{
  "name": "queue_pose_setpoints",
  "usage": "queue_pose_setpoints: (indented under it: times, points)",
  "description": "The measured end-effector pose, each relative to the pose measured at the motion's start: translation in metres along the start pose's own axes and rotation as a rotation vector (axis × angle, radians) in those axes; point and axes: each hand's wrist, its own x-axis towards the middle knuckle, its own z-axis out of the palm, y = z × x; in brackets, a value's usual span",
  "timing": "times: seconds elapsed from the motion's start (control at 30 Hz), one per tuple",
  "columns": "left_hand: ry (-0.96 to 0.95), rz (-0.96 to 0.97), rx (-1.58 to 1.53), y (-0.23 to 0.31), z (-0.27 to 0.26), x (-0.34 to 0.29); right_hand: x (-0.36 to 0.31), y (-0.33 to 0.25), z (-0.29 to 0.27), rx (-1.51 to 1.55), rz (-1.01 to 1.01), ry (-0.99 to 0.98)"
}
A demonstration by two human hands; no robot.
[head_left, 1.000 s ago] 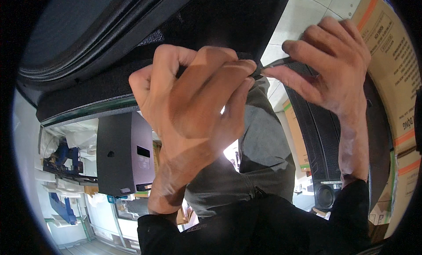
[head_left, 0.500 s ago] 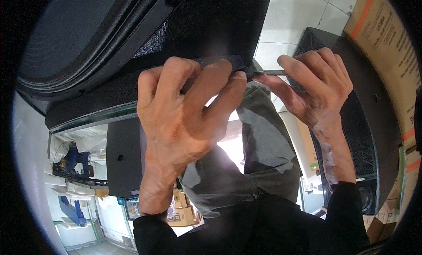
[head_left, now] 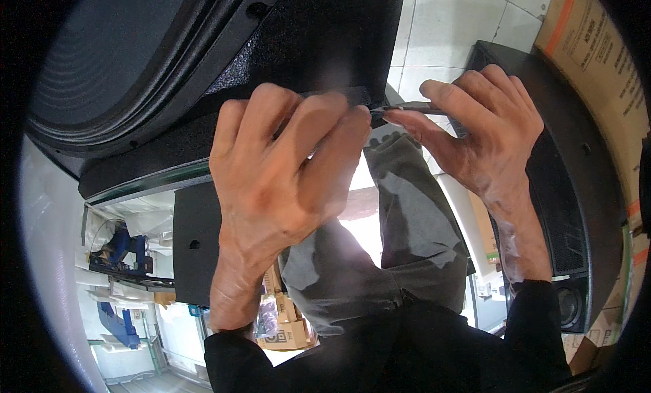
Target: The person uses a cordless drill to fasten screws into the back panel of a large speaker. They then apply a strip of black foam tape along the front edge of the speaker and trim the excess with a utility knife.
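A large black speaker cabinet (head_left: 332, 40) with a big round cone (head_left: 115, 61) stands in front of me. My left hand (head_left: 278, 162) is curled over its near edge. The thumb and forefinger press together at the end of a flat black strip (head_left: 352, 94); most of the strip is behind the fingers. My right hand (head_left: 488, 128), to the right, pinches a slim dark tool (head_left: 417, 107) between thumb and forefinger. The tool's narrow tip points left and nearly meets my left fingertips. Its exact kind cannot be made out.
Another black speaker (head_left: 569, 189) with a mesh grille stands at the right, beside a tall cardboard box (head_left: 603, 61). Pale floor tiles (head_left: 447, 27) show beyond my hands. My legs in grey trousers (head_left: 420, 217) are below. Small cartons (head_left: 288, 325) and blue equipment (head_left: 122, 250) lie lower left.
The tool and my right hand have shifted slightly left, so the tip is closer to my left fingertips. My left fingers have drawn in a little. The view has shifted slightly.
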Motion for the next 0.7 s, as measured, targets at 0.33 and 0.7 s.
queue_pose_setpoints:
  times: [0.33, 0.7]
  points:
    - [-0.126, 0.078, 0.034, 0.003, -0.003, 0.02, 0.0, -0.003, -0.003, 0.11, 0.119, -0.081]
    - [-0.322, 0.242, 0.152, 0.004, -0.014, 0.032, -0.003, -0.012, 0.003, 0.124, 0.188, -0.014]
